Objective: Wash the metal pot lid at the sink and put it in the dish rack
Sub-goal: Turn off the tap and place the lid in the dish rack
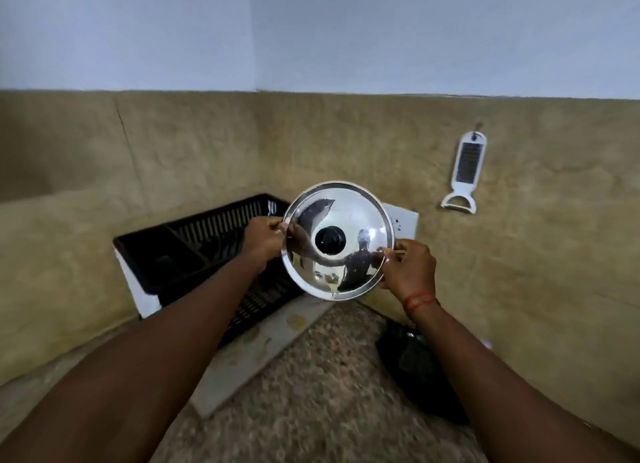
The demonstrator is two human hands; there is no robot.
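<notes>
Head view shows the metal pot lid [337, 240] held up in mid-air, knob side facing the camera, above the near right corner of the black dish rack [194, 251]. The left hand [265, 239] pinches the rim at nine o'clock; the right hand [408, 266] grips the rim at about four o'clock. No sink is in sight, so washing looks finished and the racking step is in hand. Next, the lid must travel toward nine o'clock and down, tilted on edge to settle inside the rack on the speckled worktop [311, 393].
</notes>
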